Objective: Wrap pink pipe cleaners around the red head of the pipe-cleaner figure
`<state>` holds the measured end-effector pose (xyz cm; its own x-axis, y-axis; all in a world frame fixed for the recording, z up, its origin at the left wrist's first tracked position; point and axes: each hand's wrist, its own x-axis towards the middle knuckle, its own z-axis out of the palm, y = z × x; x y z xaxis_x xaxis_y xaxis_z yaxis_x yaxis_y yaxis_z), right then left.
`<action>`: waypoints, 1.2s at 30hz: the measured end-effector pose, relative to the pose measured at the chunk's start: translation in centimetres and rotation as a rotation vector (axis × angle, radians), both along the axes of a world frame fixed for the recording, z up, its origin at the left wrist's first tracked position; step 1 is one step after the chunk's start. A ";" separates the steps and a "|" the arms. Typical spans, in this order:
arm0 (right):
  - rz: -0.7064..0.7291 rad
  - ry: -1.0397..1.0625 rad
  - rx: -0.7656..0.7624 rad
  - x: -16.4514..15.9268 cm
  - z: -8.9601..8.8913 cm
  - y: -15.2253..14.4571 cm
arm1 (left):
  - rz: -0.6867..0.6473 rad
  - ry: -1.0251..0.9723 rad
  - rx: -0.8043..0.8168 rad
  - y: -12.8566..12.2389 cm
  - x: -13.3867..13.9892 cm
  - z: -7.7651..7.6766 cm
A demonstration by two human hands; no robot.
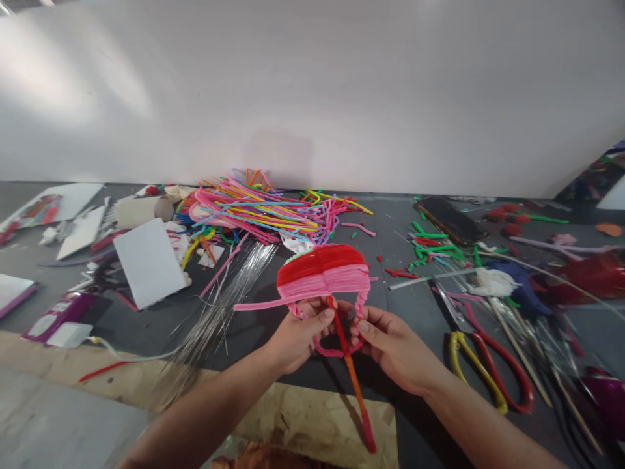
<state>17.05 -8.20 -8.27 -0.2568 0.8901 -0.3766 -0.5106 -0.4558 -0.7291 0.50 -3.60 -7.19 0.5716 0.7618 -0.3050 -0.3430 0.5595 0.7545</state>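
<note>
Between my two hands is a pipe-cleaner craft (323, 270), wound in red bands above and pink bands below, with a twisted pink loop under it. A red and orange wrapped stem (355, 381) runs down from its middle towards me. My left hand (306, 331) is closed on the lower left of the craft, thumb by the stem. My right hand (385, 339) pinches the twisted pink loop on the right side. One loose pink pipe-cleaner end (258, 305) sticks out to the left. Some fingertips are hidden behind the craft.
Behind it lies a heap of colourful pipe cleaners (258, 212), with thin metal wires (219, 306) in front. Pliers with yellow and red handles (502, 371), a dark phone (452, 220) and green scraps (434, 247) are at right. White card (149, 264) lies left; a white wall (342, 98) rises behind.
</note>
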 end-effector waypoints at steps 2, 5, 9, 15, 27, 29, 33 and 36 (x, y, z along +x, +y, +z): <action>-0.013 0.049 -0.005 0.0 0.1 0.0 | 0.002 0.000 0.000 0.0 0.0 0.0; -0.050 0.067 -0.011 -0.1 0.2 0.0 | 0.022 0.010 -0.005 0.1 0.0 -0.1; -0.078 0.017 0.057 -0.4 0.0 -0.1 | 0.041 0.041 -0.009 0.2 0.0 -0.1; -0.144 -0.110 0.133 -0.6 -0.5 -0.1 | 0.041 0.035 -0.003 0.1 -0.1 -0.1; -0.118 0.234 -0.100 -0.3 -0.3 0.3 | 0.080 0.006 -0.003 0.6 -0.2 0.4; -0.101 0.286 -0.116 -0.3 -0.2 0.2 | 0.080 0.013 -0.005 0.5 -0.2 0.4; -0.073 0.282 -0.112 -0.5 -0.2 0.1 | 0.065 0.021 0.009 0.2 -0.1 0.4; -0.099 0.201 -0.090 -0.5 -0.3 0.3 | 0.043 -0.028 -0.009 0.2 -0.2 0.4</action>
<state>16.51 -7.89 -8.58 -0.2481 0.8795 -0.4061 -0.6864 -0.4554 -0.5670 0.32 -3.42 -6.78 0.5470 0.7831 -0.2958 -0.3878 0.5502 0.7395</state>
